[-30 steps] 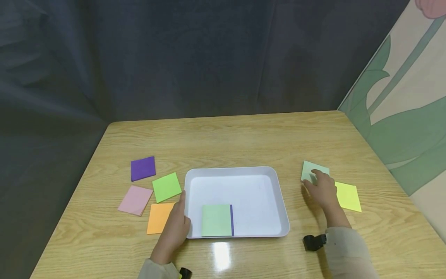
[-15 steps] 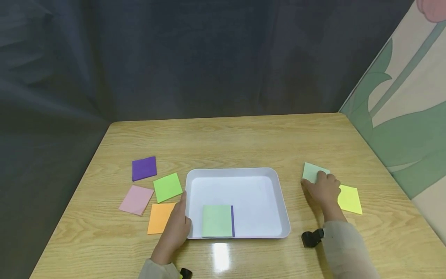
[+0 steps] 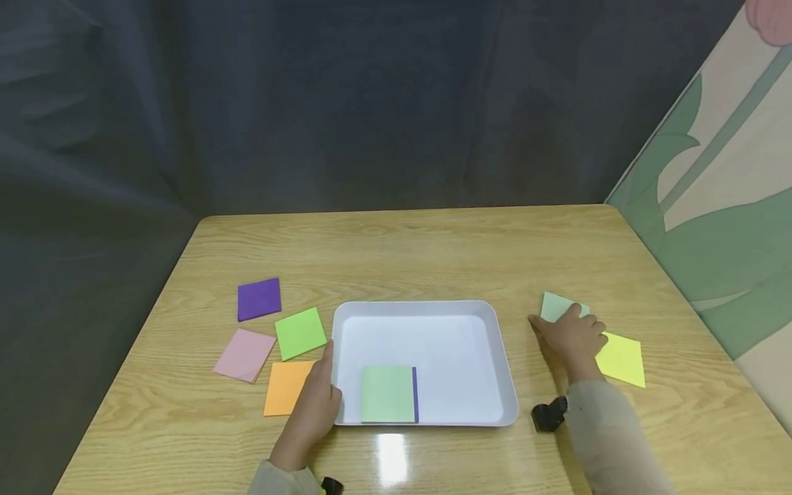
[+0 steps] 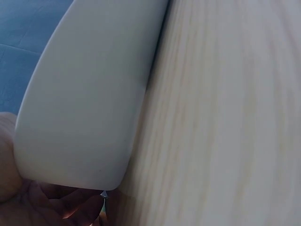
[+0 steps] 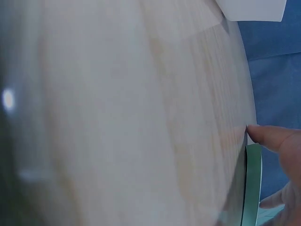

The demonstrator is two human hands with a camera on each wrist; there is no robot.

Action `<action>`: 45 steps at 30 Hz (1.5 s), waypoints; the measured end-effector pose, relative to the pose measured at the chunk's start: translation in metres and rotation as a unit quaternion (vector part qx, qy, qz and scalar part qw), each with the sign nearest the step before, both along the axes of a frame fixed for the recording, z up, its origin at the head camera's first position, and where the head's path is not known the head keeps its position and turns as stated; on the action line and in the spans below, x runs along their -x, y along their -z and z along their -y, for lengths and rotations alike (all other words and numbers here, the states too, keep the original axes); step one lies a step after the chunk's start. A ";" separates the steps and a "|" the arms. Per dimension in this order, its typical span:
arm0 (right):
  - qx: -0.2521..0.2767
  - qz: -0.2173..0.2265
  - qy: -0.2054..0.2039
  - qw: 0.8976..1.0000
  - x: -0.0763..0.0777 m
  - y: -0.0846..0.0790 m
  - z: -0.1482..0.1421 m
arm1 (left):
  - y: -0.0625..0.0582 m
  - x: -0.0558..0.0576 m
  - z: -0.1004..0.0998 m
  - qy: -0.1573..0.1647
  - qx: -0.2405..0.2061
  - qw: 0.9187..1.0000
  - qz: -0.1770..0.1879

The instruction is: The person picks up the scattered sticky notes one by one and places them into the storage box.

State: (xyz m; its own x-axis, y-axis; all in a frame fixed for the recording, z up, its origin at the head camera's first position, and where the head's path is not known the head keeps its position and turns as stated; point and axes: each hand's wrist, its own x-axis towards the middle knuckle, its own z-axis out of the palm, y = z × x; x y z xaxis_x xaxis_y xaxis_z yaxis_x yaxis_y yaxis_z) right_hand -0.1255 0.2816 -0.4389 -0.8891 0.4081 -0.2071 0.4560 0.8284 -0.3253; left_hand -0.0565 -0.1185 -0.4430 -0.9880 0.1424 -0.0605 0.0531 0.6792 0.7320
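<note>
At the front left corner of the white tray [image 3: 452, 344], my left hand [image 3: 314, 399] holds the rim, its index finger straight along the side wall. In the left wrist view, the thumb [image 4: 5, 160] lies at the rim and the fingers [image 4: 70, 207] are past the tray's corner. My right hand [image 3: 570, 337] lies over a pale green sticky note pad [image 3: 553, 307], covering its near part. Its thumb [image 5: 270, 136] stretches straight out beside the pad's edge. Inside the tray lies a light green pad [image 3: 388, 394] with a purple strip [image 3: 415, 394] along its right edge.
Left of the tray lie a purple pad [image 3: 259, 300], a bright green pad [image 3: 300, 334], a pink pad [image 3: 245, 355] and an orange pad [image 3: 287, 388] partly behind my left hand. A yellow pad [image 3: 621, 359] lies right of my right hand. Dark cloth [image 3: 396, 103] hangs behind the table.
My right hand's fingers have drawn back over the pale green pad, and its thumb now stretches further left past the pad's edge. My left hand keeps its place at the tray.
</note>
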 end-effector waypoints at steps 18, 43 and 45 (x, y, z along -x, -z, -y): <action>0.010 -0.021 0.019 1.000 0.003 0.000 -0.004 | 0.002 0.000 0.000 -0.002 -0.005 1.000 0.006; 0.108 -0.075 0.050 0.990 0.000 -0.014 0.012 | 0.002 0.000 0.000 -0.002 -0.002 1.000 -0.002; 0.127 -0.079 0.051 0.987 -0.001 -0.016 0.016 | 0.002 0.000 0.000 -0.001 -0.002 1.000 -0.003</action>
State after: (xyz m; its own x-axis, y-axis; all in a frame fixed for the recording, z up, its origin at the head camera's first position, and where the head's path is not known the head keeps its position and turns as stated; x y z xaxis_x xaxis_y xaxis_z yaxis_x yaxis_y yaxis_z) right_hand -0.1240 0.2661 -0.4225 -0.8752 0.4503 -0.1768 0.4604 0.6633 -0.5900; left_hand -0.0568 -0.1186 -0.4446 -0.9885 0.1409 -0.0549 0.0557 0.6766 0.7343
